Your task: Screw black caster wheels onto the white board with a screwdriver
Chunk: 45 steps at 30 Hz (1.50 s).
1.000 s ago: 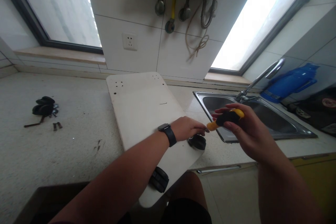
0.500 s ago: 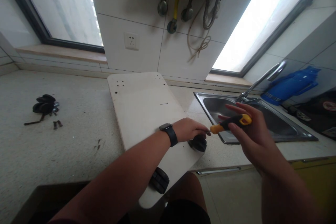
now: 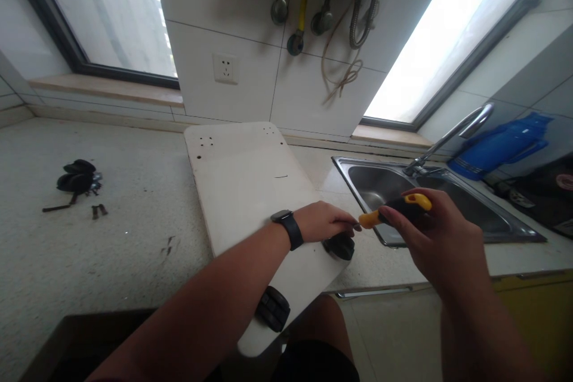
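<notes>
A pale speckled tabletop (image 3: 134,262) runs beneath the tiled wall, with a stainless-steel sink (image 3: 369,179) set into its right side. The white board (image 3: 250,173) lies on it left of the sink, its near end jutting past the front edge above the person's knee. Small holes pierce the board's two far corners, and a short dark line marks its middle. A blue vacuum flask (image 3: 501,143) leans beyond the sink, to the right of the faucet (image 3: 452,134).

The right hand (image 3: 443,233) is closed around the handle of a yellow-and-black screwdriver (image 3: 396,210), held roughly level, its tip toward the left hand (image 3: 316,221). The left hand's fingers are drawn together at that tip, just above the black caster (image 3: 339,246) at the board's near right corner; what they pinch cannot be told. A second caster (image 3: 273,308) sits near the other close corner.

Far left on the tabletop are loose black casters (image 3: 76,182), a bent dark rod (image 3: 56,209) and two small bolts (image 3: 99,210).
</notes>
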Motion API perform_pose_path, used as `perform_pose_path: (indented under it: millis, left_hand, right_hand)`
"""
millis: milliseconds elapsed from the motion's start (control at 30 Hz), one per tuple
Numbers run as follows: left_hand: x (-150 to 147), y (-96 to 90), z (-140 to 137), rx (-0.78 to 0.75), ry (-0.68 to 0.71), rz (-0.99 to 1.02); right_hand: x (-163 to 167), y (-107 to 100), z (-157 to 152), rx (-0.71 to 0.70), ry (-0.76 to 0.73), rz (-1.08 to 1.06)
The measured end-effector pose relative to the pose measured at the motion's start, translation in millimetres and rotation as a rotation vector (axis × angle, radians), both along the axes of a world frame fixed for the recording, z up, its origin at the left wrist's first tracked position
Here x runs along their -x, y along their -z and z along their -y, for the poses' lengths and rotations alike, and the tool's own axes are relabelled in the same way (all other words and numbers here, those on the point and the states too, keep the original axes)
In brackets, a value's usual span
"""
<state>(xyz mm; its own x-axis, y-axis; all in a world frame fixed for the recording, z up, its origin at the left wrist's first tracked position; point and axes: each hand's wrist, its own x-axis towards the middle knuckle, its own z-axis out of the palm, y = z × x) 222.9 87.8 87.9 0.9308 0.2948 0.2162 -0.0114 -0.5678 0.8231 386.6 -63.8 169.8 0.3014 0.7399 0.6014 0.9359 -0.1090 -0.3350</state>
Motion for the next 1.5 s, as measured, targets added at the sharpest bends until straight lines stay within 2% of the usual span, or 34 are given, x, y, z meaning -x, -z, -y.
perform_pose_path:
  millis: [100,167,233,367,433,533,667,833,900,967,1067,1133,1200,1333,1500]
  left_hand:
    - [-1,-0.1,0,-0.028,-0.008,-0.013]
    - [-2,1.1,-1,-0.035,-0.014,-0.016]
    - [-3,2.0,-2,-0.035,-0.018,-0.012]
    - [-2,0.1,-1,-0.036,-0.034,-0.003]
    - [-1,-1.9,0,-0.028,-0.04,-0.009]
    - [-1,-3.0,-1,-0.026,-0.03,-0.011]
    - [-2,-0.5,-2,-0.025,-0.003,-0.003]
    - [-3,0.5,0,-0.016,0.0,-0.008]
    - [-3,-0.3,1,-0.025,-0.005,-0.016]
    - [-3,-1.3,1,-0.032,-0.004,-0.022]
    - [-2,-2.3,1,-0.035,0.007,-0.021]
    - [-1,-2.3,0,-0.027,0.011,-0.011]
    - [0,-1.9,-1,-0.014,0.012,0.001]
    - [-1,-0.4,-2,0.007,0.023,-0.006]
    - [-4,0.8,-2,0.02,0.023,-0.017]
  right_hand:
    - [4,0,2,-0.025,0.053,0.076]
    - [2,-4,2,0.017,0.038,0.086]
    - [-6,-12,2,0.09,-0.098,0.028]
    - [-28,-26,-1,0.276,-0.515,-0.08]
    - [-36,-29,-3,0.32,-0.557,-0.074]
    - [-36,-30,-5,0.281,-0.475,-0.031]
    - [-19,-28,0,0.19,-0.334,0.024]
    - [-5,-18,6,0.085,-0.055,0.106]
    - [-5,-17,7,0.079,0.005,0.112]
    - [-8,-20,8,0.108,-0.066,0.048]
    - [-20,-29,6,0.226,-0.373,-0.049]
    - [-29,-34,4,0.295,-0.495,-0.031]
    - [-35,-36,2,0.311,-0.488,0.013]
    - [-33,-34,2,0.254,-0.404,0.037]
    - [-16,-29,2,0.17,-0.208,0.078]
